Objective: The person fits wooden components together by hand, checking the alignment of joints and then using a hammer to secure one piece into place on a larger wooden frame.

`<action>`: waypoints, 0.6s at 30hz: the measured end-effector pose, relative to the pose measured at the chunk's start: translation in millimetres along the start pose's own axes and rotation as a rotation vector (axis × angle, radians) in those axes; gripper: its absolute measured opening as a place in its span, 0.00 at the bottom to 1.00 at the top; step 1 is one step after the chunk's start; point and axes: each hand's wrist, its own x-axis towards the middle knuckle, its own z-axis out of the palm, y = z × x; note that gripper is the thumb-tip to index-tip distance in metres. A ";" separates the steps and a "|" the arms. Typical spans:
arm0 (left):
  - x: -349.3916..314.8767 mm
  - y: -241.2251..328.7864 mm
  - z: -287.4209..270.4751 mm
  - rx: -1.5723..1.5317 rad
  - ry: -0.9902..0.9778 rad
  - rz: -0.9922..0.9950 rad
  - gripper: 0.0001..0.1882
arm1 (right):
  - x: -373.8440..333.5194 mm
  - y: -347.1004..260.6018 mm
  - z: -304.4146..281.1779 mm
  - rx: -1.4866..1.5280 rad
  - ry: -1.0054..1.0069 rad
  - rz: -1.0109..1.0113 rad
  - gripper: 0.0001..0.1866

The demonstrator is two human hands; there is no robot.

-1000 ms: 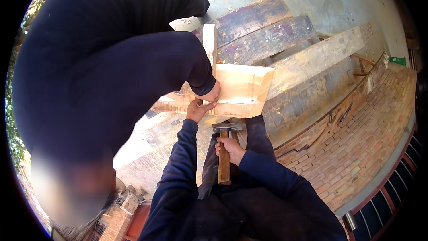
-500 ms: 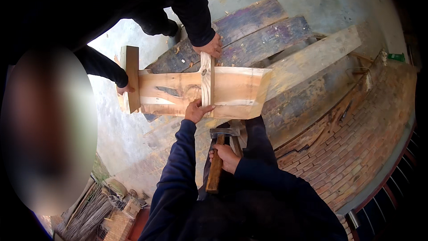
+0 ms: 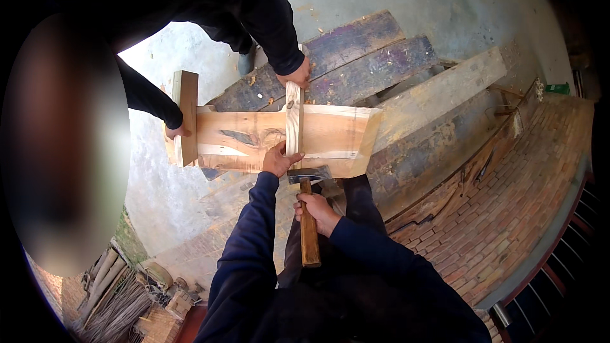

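Observation:
A broad wooden board point(image 3: 340, 132) with a dark knot lies across the middle of the view. A narrow wooden batten point(image 3: 293, 121) crosses it, and my left hand point(image 3: 278, 159) is closed around the batten's near end at the board's near edge. My right hand point(image 3: 319, 213) grips a hammer point(image 3: 309, 223) by its wooden handle. Its dark metal head is up against or just short of the near edge, right below my left thumb; contact cannot be made out. A co-worker's hand point(image 3: 296, 75) holds the batten's far end, and another hand point(image 3: 178, 131) holds a thick wooden block point(image 3: 186, 117) at the board's left end.
Paint-stained planks point(image 3: 356, 44) form a low bench under and beyond the board. To the right is a brick-paved strip point(image 3: 495, 209) with hand tools along its wooden edge. Sticks and wood scraps point(image 3: 121, 298) are piled at lower left. A green object point(image 3: 558, 89) sits far right.
The hammer in my right hand has moved forward and slightly left, bringing its head up to the board's near edge. My left hand and the co-worker's hands keep their holds. The view has shifted slightly.

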 end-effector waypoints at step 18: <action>-29.5 -49.0 40.9 0.271 0.247 -0.083 0.34 | -55.6 -243.5 -138.2 -0.299 0.154 -0.395 0.07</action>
